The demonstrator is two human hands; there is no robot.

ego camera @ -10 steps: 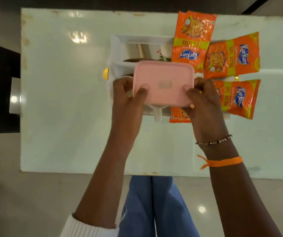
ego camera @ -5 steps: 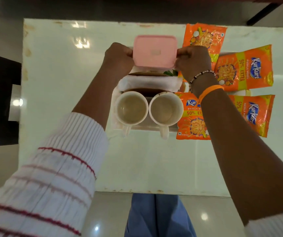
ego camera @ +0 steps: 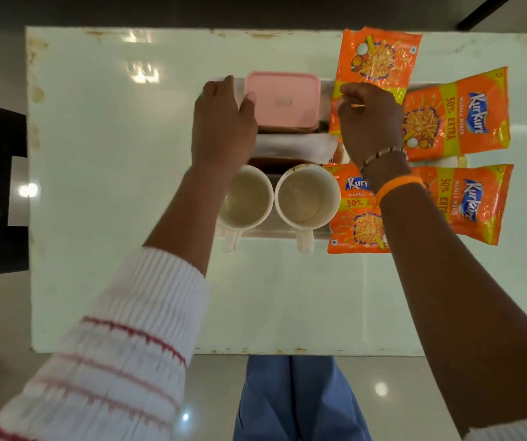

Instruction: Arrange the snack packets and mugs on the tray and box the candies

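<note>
A pink lidded box (ego camera: 283, 101) rests on the far part of the white tray (ego camera: 275, 233). My left hand (ego camera: 222, 128) is at the box's left edge with its thumb on the lid. My right hand (ego camera: 370, 122) hovers just right of the box, apart from it, fingers loosely curled and holding nothing. Two cream mugs (ego camera: 246, 198) (ego camera: 306, 197) stand side by side at the tray's near edge, handles toward me. Several orange snack packets lie on the tray's right side: one at the far end (ego camera: 380, 58), two at the right (ego camera: 456, 116) (ego camera: 475, 202), one beside the mugs (ego camera: 356, 218).
The tray sits on a glossy white table (ego camera: 128, 186) with chipped edges. The table's left half and near strip hold nothing else. My blue trouser legs (ego camera: 300, 399) show below the near edge. Dark floor lies to the left.
Both hands carried the pink box away from me, over the mugs, and set it on the far part of the tray. My right hand has let go and shifted right.
</note>
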